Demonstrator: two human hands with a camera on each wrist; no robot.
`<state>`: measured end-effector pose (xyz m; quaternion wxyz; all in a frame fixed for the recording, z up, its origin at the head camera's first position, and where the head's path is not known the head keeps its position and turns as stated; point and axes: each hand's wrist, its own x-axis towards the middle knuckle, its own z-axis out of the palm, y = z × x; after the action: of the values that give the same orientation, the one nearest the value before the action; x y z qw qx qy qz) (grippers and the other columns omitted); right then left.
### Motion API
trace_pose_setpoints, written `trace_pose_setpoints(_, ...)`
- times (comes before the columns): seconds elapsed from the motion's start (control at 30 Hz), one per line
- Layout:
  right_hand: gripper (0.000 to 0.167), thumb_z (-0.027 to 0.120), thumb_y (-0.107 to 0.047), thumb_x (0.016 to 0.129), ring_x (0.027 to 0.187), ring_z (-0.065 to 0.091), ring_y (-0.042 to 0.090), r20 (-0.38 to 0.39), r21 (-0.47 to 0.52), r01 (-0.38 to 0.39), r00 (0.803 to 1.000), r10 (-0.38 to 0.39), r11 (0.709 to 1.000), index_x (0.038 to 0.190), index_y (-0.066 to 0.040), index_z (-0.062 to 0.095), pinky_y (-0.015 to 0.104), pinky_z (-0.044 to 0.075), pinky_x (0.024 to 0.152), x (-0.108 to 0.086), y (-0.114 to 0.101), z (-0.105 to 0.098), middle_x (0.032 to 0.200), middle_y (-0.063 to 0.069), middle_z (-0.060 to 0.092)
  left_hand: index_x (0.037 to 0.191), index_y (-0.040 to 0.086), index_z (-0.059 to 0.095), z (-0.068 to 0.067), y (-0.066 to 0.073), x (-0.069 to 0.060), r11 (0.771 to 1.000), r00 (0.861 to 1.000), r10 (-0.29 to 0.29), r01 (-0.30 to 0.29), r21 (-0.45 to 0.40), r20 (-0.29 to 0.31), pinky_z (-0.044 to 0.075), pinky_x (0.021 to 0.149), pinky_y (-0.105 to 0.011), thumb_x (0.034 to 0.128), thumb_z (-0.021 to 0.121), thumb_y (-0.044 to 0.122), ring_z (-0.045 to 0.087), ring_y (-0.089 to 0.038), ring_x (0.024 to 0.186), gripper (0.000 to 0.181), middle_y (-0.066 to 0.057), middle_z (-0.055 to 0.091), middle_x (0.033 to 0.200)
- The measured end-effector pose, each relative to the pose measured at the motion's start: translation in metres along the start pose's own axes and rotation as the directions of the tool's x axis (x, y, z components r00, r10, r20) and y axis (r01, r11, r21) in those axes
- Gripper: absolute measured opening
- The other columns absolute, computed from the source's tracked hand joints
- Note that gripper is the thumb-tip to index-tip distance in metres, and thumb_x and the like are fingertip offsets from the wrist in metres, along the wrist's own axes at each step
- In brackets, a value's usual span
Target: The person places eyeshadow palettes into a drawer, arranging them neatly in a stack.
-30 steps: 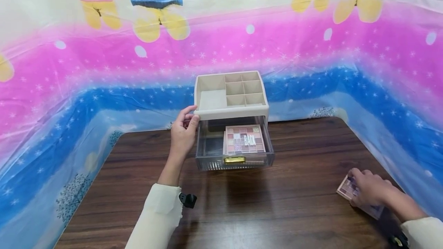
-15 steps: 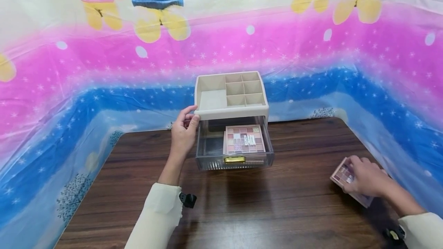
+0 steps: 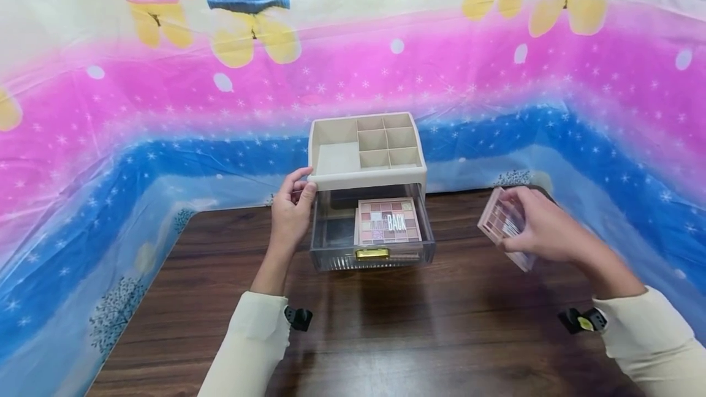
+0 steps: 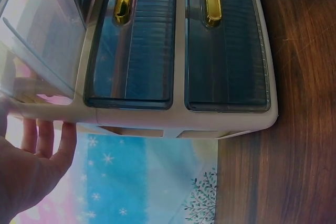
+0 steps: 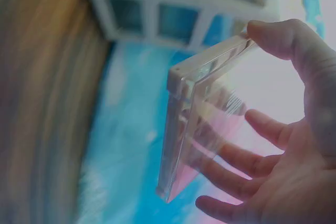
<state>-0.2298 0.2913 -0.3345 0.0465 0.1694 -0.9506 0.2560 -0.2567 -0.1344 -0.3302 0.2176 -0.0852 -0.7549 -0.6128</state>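
Right hand [image 3: 545, 225] pinches a palette [image 3: 501, 219], centre-right; left hand [image 3: 291, 216] grips the organizer [image 3: 369, 177], mid-frame. Likely loading step; next calls for levelling it over the drawer [image 3: 335, 257].

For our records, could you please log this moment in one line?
left hand: grips organizer | right hand: holds palette midair | top drawer: open, second palette inside | lower drawers: shut

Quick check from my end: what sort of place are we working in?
Probably an indoor tabletop corner screened off for the work: a printed cloth surrounds the back and sides of a wooden table, on which a drawer organizer stands.
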Motion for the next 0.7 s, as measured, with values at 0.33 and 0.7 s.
trace_pose_setpoints(0.33, 0.089, 0.089, -0.015, 0.071, 0.104, 0.059, 0.03, 0.012, 0.125, 0.163, 0.986, -0.166, 0.979, 0.145, -0.004, 0.041, 0.033, 0.06, 0.074, 0.031, -0.09, -0.014, 0.132, 0.019, 0.052, 0.139, 0.002, 0.059, 0.0, -0.001, 0.0, 1.0, 1.0, -0.004, 0.004, 0.003, -0.004, 0.046, 0.071, -0.017, 0.1035, 0.058, 0.01, 0.057, -0.001, 0.08, 0.036, -0.029, 0.066, 0.113)
trace_pose_setpoints(0.7, 0.089, 0.091, -0.018, 0.068, 0.107, 0.054, 0.024, 0.015, 0.117, 0.291, 0.956, -0.294, 0.95, 0.143, -0.008, 0.044, 0.03, 0.058, 0.073, 0.059, -0.148, -0.003, 0.136, 0.012, 0.048, 0.138, 0.003, 0.059, 0.0, -0.001, 0.0, 1.0, 1.0, -0.01, 0.01, 0.02, -0.006, 0.047, 0.072, -0.016, 0.1037, 0.058, 0.012, 0.057, -0.002, 0.08, 0.036, -0.028, 0.067, 0.114)
